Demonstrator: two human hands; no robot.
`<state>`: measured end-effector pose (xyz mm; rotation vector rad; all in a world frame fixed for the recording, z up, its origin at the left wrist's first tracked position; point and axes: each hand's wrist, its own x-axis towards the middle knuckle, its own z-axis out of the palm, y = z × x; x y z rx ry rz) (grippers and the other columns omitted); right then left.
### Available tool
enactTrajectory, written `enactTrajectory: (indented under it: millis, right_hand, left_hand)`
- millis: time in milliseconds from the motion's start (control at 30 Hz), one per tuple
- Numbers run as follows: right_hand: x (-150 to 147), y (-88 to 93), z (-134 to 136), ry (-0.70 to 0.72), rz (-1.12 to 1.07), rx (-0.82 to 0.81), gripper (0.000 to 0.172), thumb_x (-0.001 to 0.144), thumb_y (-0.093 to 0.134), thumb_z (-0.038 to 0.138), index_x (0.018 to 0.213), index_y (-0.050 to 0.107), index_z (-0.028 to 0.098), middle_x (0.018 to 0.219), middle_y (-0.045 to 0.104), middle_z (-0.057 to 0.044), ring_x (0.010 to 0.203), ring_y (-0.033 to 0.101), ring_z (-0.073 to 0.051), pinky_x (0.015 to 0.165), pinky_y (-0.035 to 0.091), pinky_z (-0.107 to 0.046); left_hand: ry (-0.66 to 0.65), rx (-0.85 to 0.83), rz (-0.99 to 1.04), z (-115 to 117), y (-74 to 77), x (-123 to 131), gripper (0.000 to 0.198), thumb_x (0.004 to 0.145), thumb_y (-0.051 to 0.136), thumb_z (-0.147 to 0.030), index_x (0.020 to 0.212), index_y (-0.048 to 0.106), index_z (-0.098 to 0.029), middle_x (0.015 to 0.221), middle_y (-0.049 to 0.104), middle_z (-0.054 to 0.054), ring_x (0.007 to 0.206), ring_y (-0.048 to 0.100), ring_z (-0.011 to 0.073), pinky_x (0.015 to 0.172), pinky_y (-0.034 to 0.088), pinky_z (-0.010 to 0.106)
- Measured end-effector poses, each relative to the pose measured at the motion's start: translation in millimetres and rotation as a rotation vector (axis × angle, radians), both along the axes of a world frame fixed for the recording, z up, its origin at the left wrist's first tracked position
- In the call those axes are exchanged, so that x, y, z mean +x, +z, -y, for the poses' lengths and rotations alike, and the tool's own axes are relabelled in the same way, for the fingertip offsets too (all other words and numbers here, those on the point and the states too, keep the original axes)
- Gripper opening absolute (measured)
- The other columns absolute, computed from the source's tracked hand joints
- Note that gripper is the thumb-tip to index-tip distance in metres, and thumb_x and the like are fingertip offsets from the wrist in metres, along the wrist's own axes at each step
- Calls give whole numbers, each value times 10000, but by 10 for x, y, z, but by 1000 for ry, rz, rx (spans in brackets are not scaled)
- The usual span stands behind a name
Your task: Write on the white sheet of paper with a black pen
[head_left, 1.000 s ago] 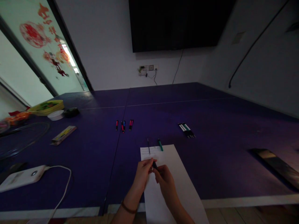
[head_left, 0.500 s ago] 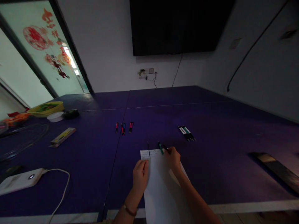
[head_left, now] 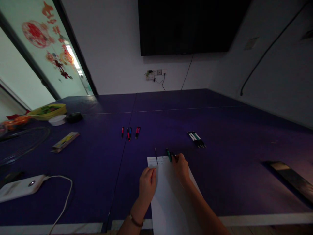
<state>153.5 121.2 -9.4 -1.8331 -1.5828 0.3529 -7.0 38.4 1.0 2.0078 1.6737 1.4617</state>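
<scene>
My right hand (head_left: 181, 166) is closed in a pinch on a dark pen (head_left: 174, 156) at the top of the white paper (head_left: 168, 195); the fingers cover part of it. Just left of that pen lies a green pen (head_left: 169, 154), across the paper's upper edge. A thin dark pen refill (head_left: 156, 156) also crosses that edge, over lines of small handwriting. My left hand (head_left: 147, 182) rests curled on the paper's left side, thumb against the fingers. Whatever it may hold is hidden.
Several red, pink and blue pens (head_left: 129, 133) lie beyond the paper, with white and green pens (head_left: 197, 139) to the right. A phone-like slab (head_left: 290, 178) is far right. At left are a white power bank (head_left: 22, 188) with a cable, a box (head_left: 65, 142) and a yellow basket (head_left: 47, 115).
My right hand has shifted slightly left, bringing the dark pen close beside the green one. My left hand stays at the paper's edge. The camera view has moved a little.
</scene>
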Motion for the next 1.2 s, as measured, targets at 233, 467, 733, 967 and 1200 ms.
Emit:
enactTrajectory:
  millis: [233, 467, 733, 967, 1200]
  right_hand:
    - [81, 26, -91, -28, 168, 38, 214, 760, 411, 312, 707, 546, 155, 684, 569, -72, 637, 527, -174, 581, 350, -251]
    - [59, -52, -105, 21, 216, -2, 206, 757, 431, 305, 677, 559, 165, 717, 559, -80, 657, 518, -175, 612, 362, -264]
    - [167, -143, -143, -42, -268, 168, 209, 749, 341, 327, 767, 486, 178, 718, 592, -75, 682, 565, -194, 625, 416, -303]
    - [232, -76, -128, 6, -507, 106, 303, 715, 423, 467, 745, 507, 178, 651, 634, -59, 575, 604, -178, 533, 442, -261]
    - [228, -45, -146, 80, -214, 61, 350, 731, 397, 365, 797, 632, 114, 686, 630, -81, 606, 573, -181, 613, 423, -287]
  left_hand:
    - [2, -36, 3, 4, -9, -5, 281, 852, 342, -274, 690, 545, -167, 640, 521, 22, 607, 505, 120, 525, 382, 222]
    - [-3, -54, 4, 5, -29, -10, 273, 855, 340, -265, 711, 552, -169, 649, 527, 23, 624, 507, 121, 543, 388, 224]
    - [0, -38, -14, 8, -26, -14, 275, 856, 337, -270, 710, 548, -171, 651, 528, 27, 621, 510, 122, 533, 387, 221]
    - [15, -34, -22, 20, 4, -8, 290, 855, 330, -275, 688, 544, -173, 626, 519, 22, 597, 505, 119, 507, 378, 215]
    - [-1, -45, -6, 20, -12, -15, 277, 854, 337, -270, 698, 545, -174, 624, 516, 25, 601, 503, 121, 505, 381, 214]
